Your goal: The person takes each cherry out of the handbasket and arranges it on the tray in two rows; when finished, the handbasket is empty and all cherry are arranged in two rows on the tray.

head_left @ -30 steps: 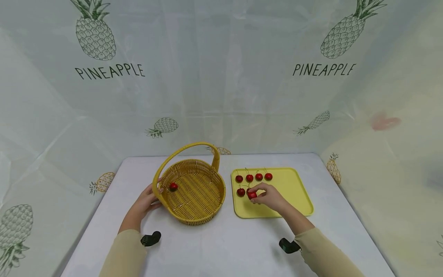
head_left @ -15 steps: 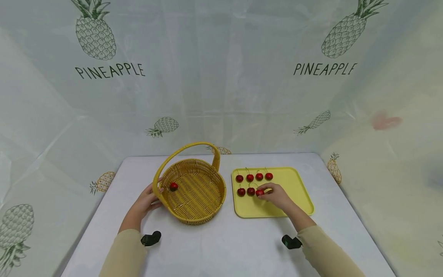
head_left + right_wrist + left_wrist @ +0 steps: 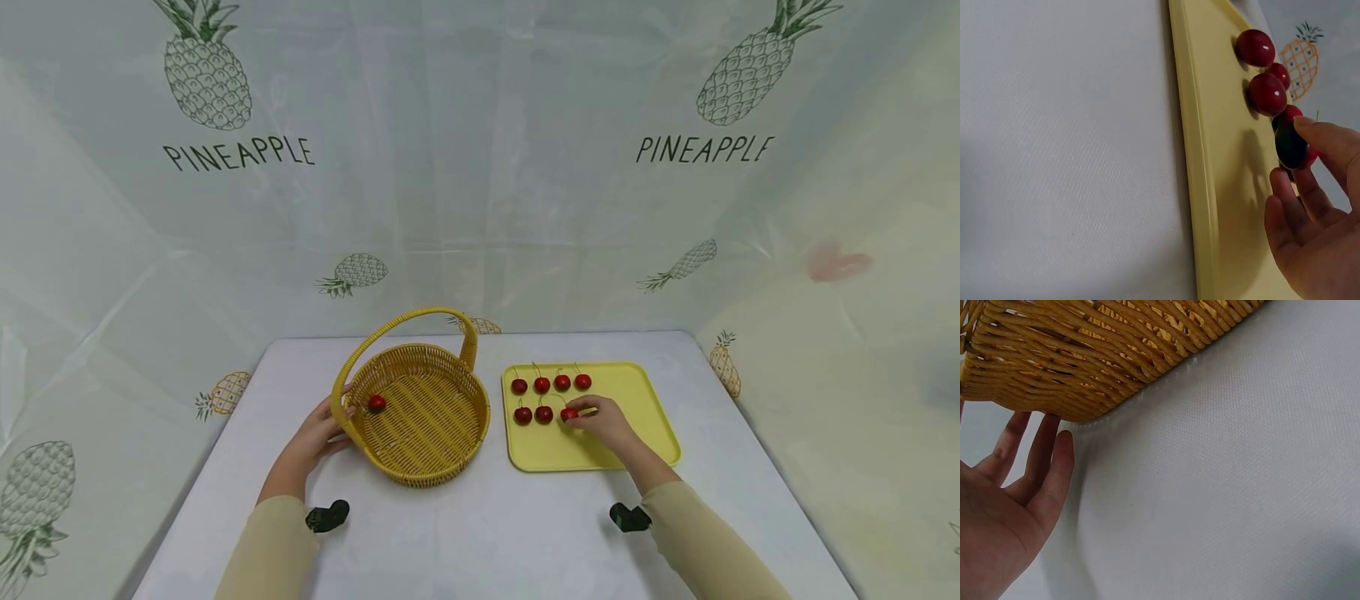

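Note:
My left hand point(image 3: 315, 435) rests against the left side of a yellow woven basket point(image 3: 450, 450), near the foot of its handle. In the left wrist view, its fairly straight fingers point(image 3: 1054, 472) touch the basket wall; the thumb is out of sight. One red cherry point(image 3: 377, 404) lies inside the basket. My right hand point(image 3: 606, 423) pinches a cherry point(image 3: 569, 414) between thumb and fingers, low over a yellow tray point(image 3: 630, 417). Two cherries, one of them a red cherry point(image 3: 543, 414) with a stem, sit just left of it.
Several more cherries form a row along the tray's back, including one cherry point(image 3: 582, 382) at its right end. Tray and basket stand on a white table point(image 3: 465, 533). A pineapple-print sheet point(image 3: 480, 183) hangs behind and at both sides.
My right hand has moved right along the front row with the pinched cherry, which now sits right of the two others. The left hand and basket have stayed put.

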`<state>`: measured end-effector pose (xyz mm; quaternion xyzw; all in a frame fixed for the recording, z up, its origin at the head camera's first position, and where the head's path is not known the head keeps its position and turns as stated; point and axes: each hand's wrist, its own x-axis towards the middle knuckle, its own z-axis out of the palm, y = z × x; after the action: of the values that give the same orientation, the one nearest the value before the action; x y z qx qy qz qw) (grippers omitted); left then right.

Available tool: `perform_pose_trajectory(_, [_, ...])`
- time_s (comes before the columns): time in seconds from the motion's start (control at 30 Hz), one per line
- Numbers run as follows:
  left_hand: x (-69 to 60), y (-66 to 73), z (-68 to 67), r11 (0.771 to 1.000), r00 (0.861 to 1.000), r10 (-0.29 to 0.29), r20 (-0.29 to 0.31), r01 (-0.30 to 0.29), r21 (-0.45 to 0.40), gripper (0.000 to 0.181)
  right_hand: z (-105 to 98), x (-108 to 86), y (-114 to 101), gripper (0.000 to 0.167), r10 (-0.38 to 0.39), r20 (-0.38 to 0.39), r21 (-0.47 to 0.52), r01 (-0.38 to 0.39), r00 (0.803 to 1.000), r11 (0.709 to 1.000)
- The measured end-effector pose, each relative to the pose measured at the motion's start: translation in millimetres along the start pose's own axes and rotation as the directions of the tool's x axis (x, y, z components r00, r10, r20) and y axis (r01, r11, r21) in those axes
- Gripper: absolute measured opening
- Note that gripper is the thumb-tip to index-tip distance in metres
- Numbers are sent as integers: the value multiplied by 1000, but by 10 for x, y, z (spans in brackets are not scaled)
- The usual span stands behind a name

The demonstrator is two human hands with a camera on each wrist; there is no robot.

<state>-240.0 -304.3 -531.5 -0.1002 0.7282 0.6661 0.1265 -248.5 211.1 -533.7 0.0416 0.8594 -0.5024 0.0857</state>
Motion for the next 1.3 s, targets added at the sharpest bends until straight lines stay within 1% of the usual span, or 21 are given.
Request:
perform_pose_trajectory(0.17, [-5, 3, -2, 1000, 1000, -2, 3, 2, -14, 64, 6, 33, 35, 26, 4, -46, -25, -5, 999, 1000])
perform_pose_trajectory(0.5, [16, -3, -22, 1000, 1000, -14, 8, 14, -22, 64, 30, 65, 47, 27, 43, -102, 6, -42, 994, 999])
perform_pose_trajectory(0.9, [-39, 39, 7, 1000, 1000, -12, 9, 12, -13, 66, 62, 67, 44, 26, 43, -117, -3, -44, 992, 999])
perform_pose_trajectory(1.3, [-28, 28, 7, 1000, 1000, -9, 16, 9, -19, 65, 73, 89, 65, 27, 49, -129, -3, -50, 990, 999])
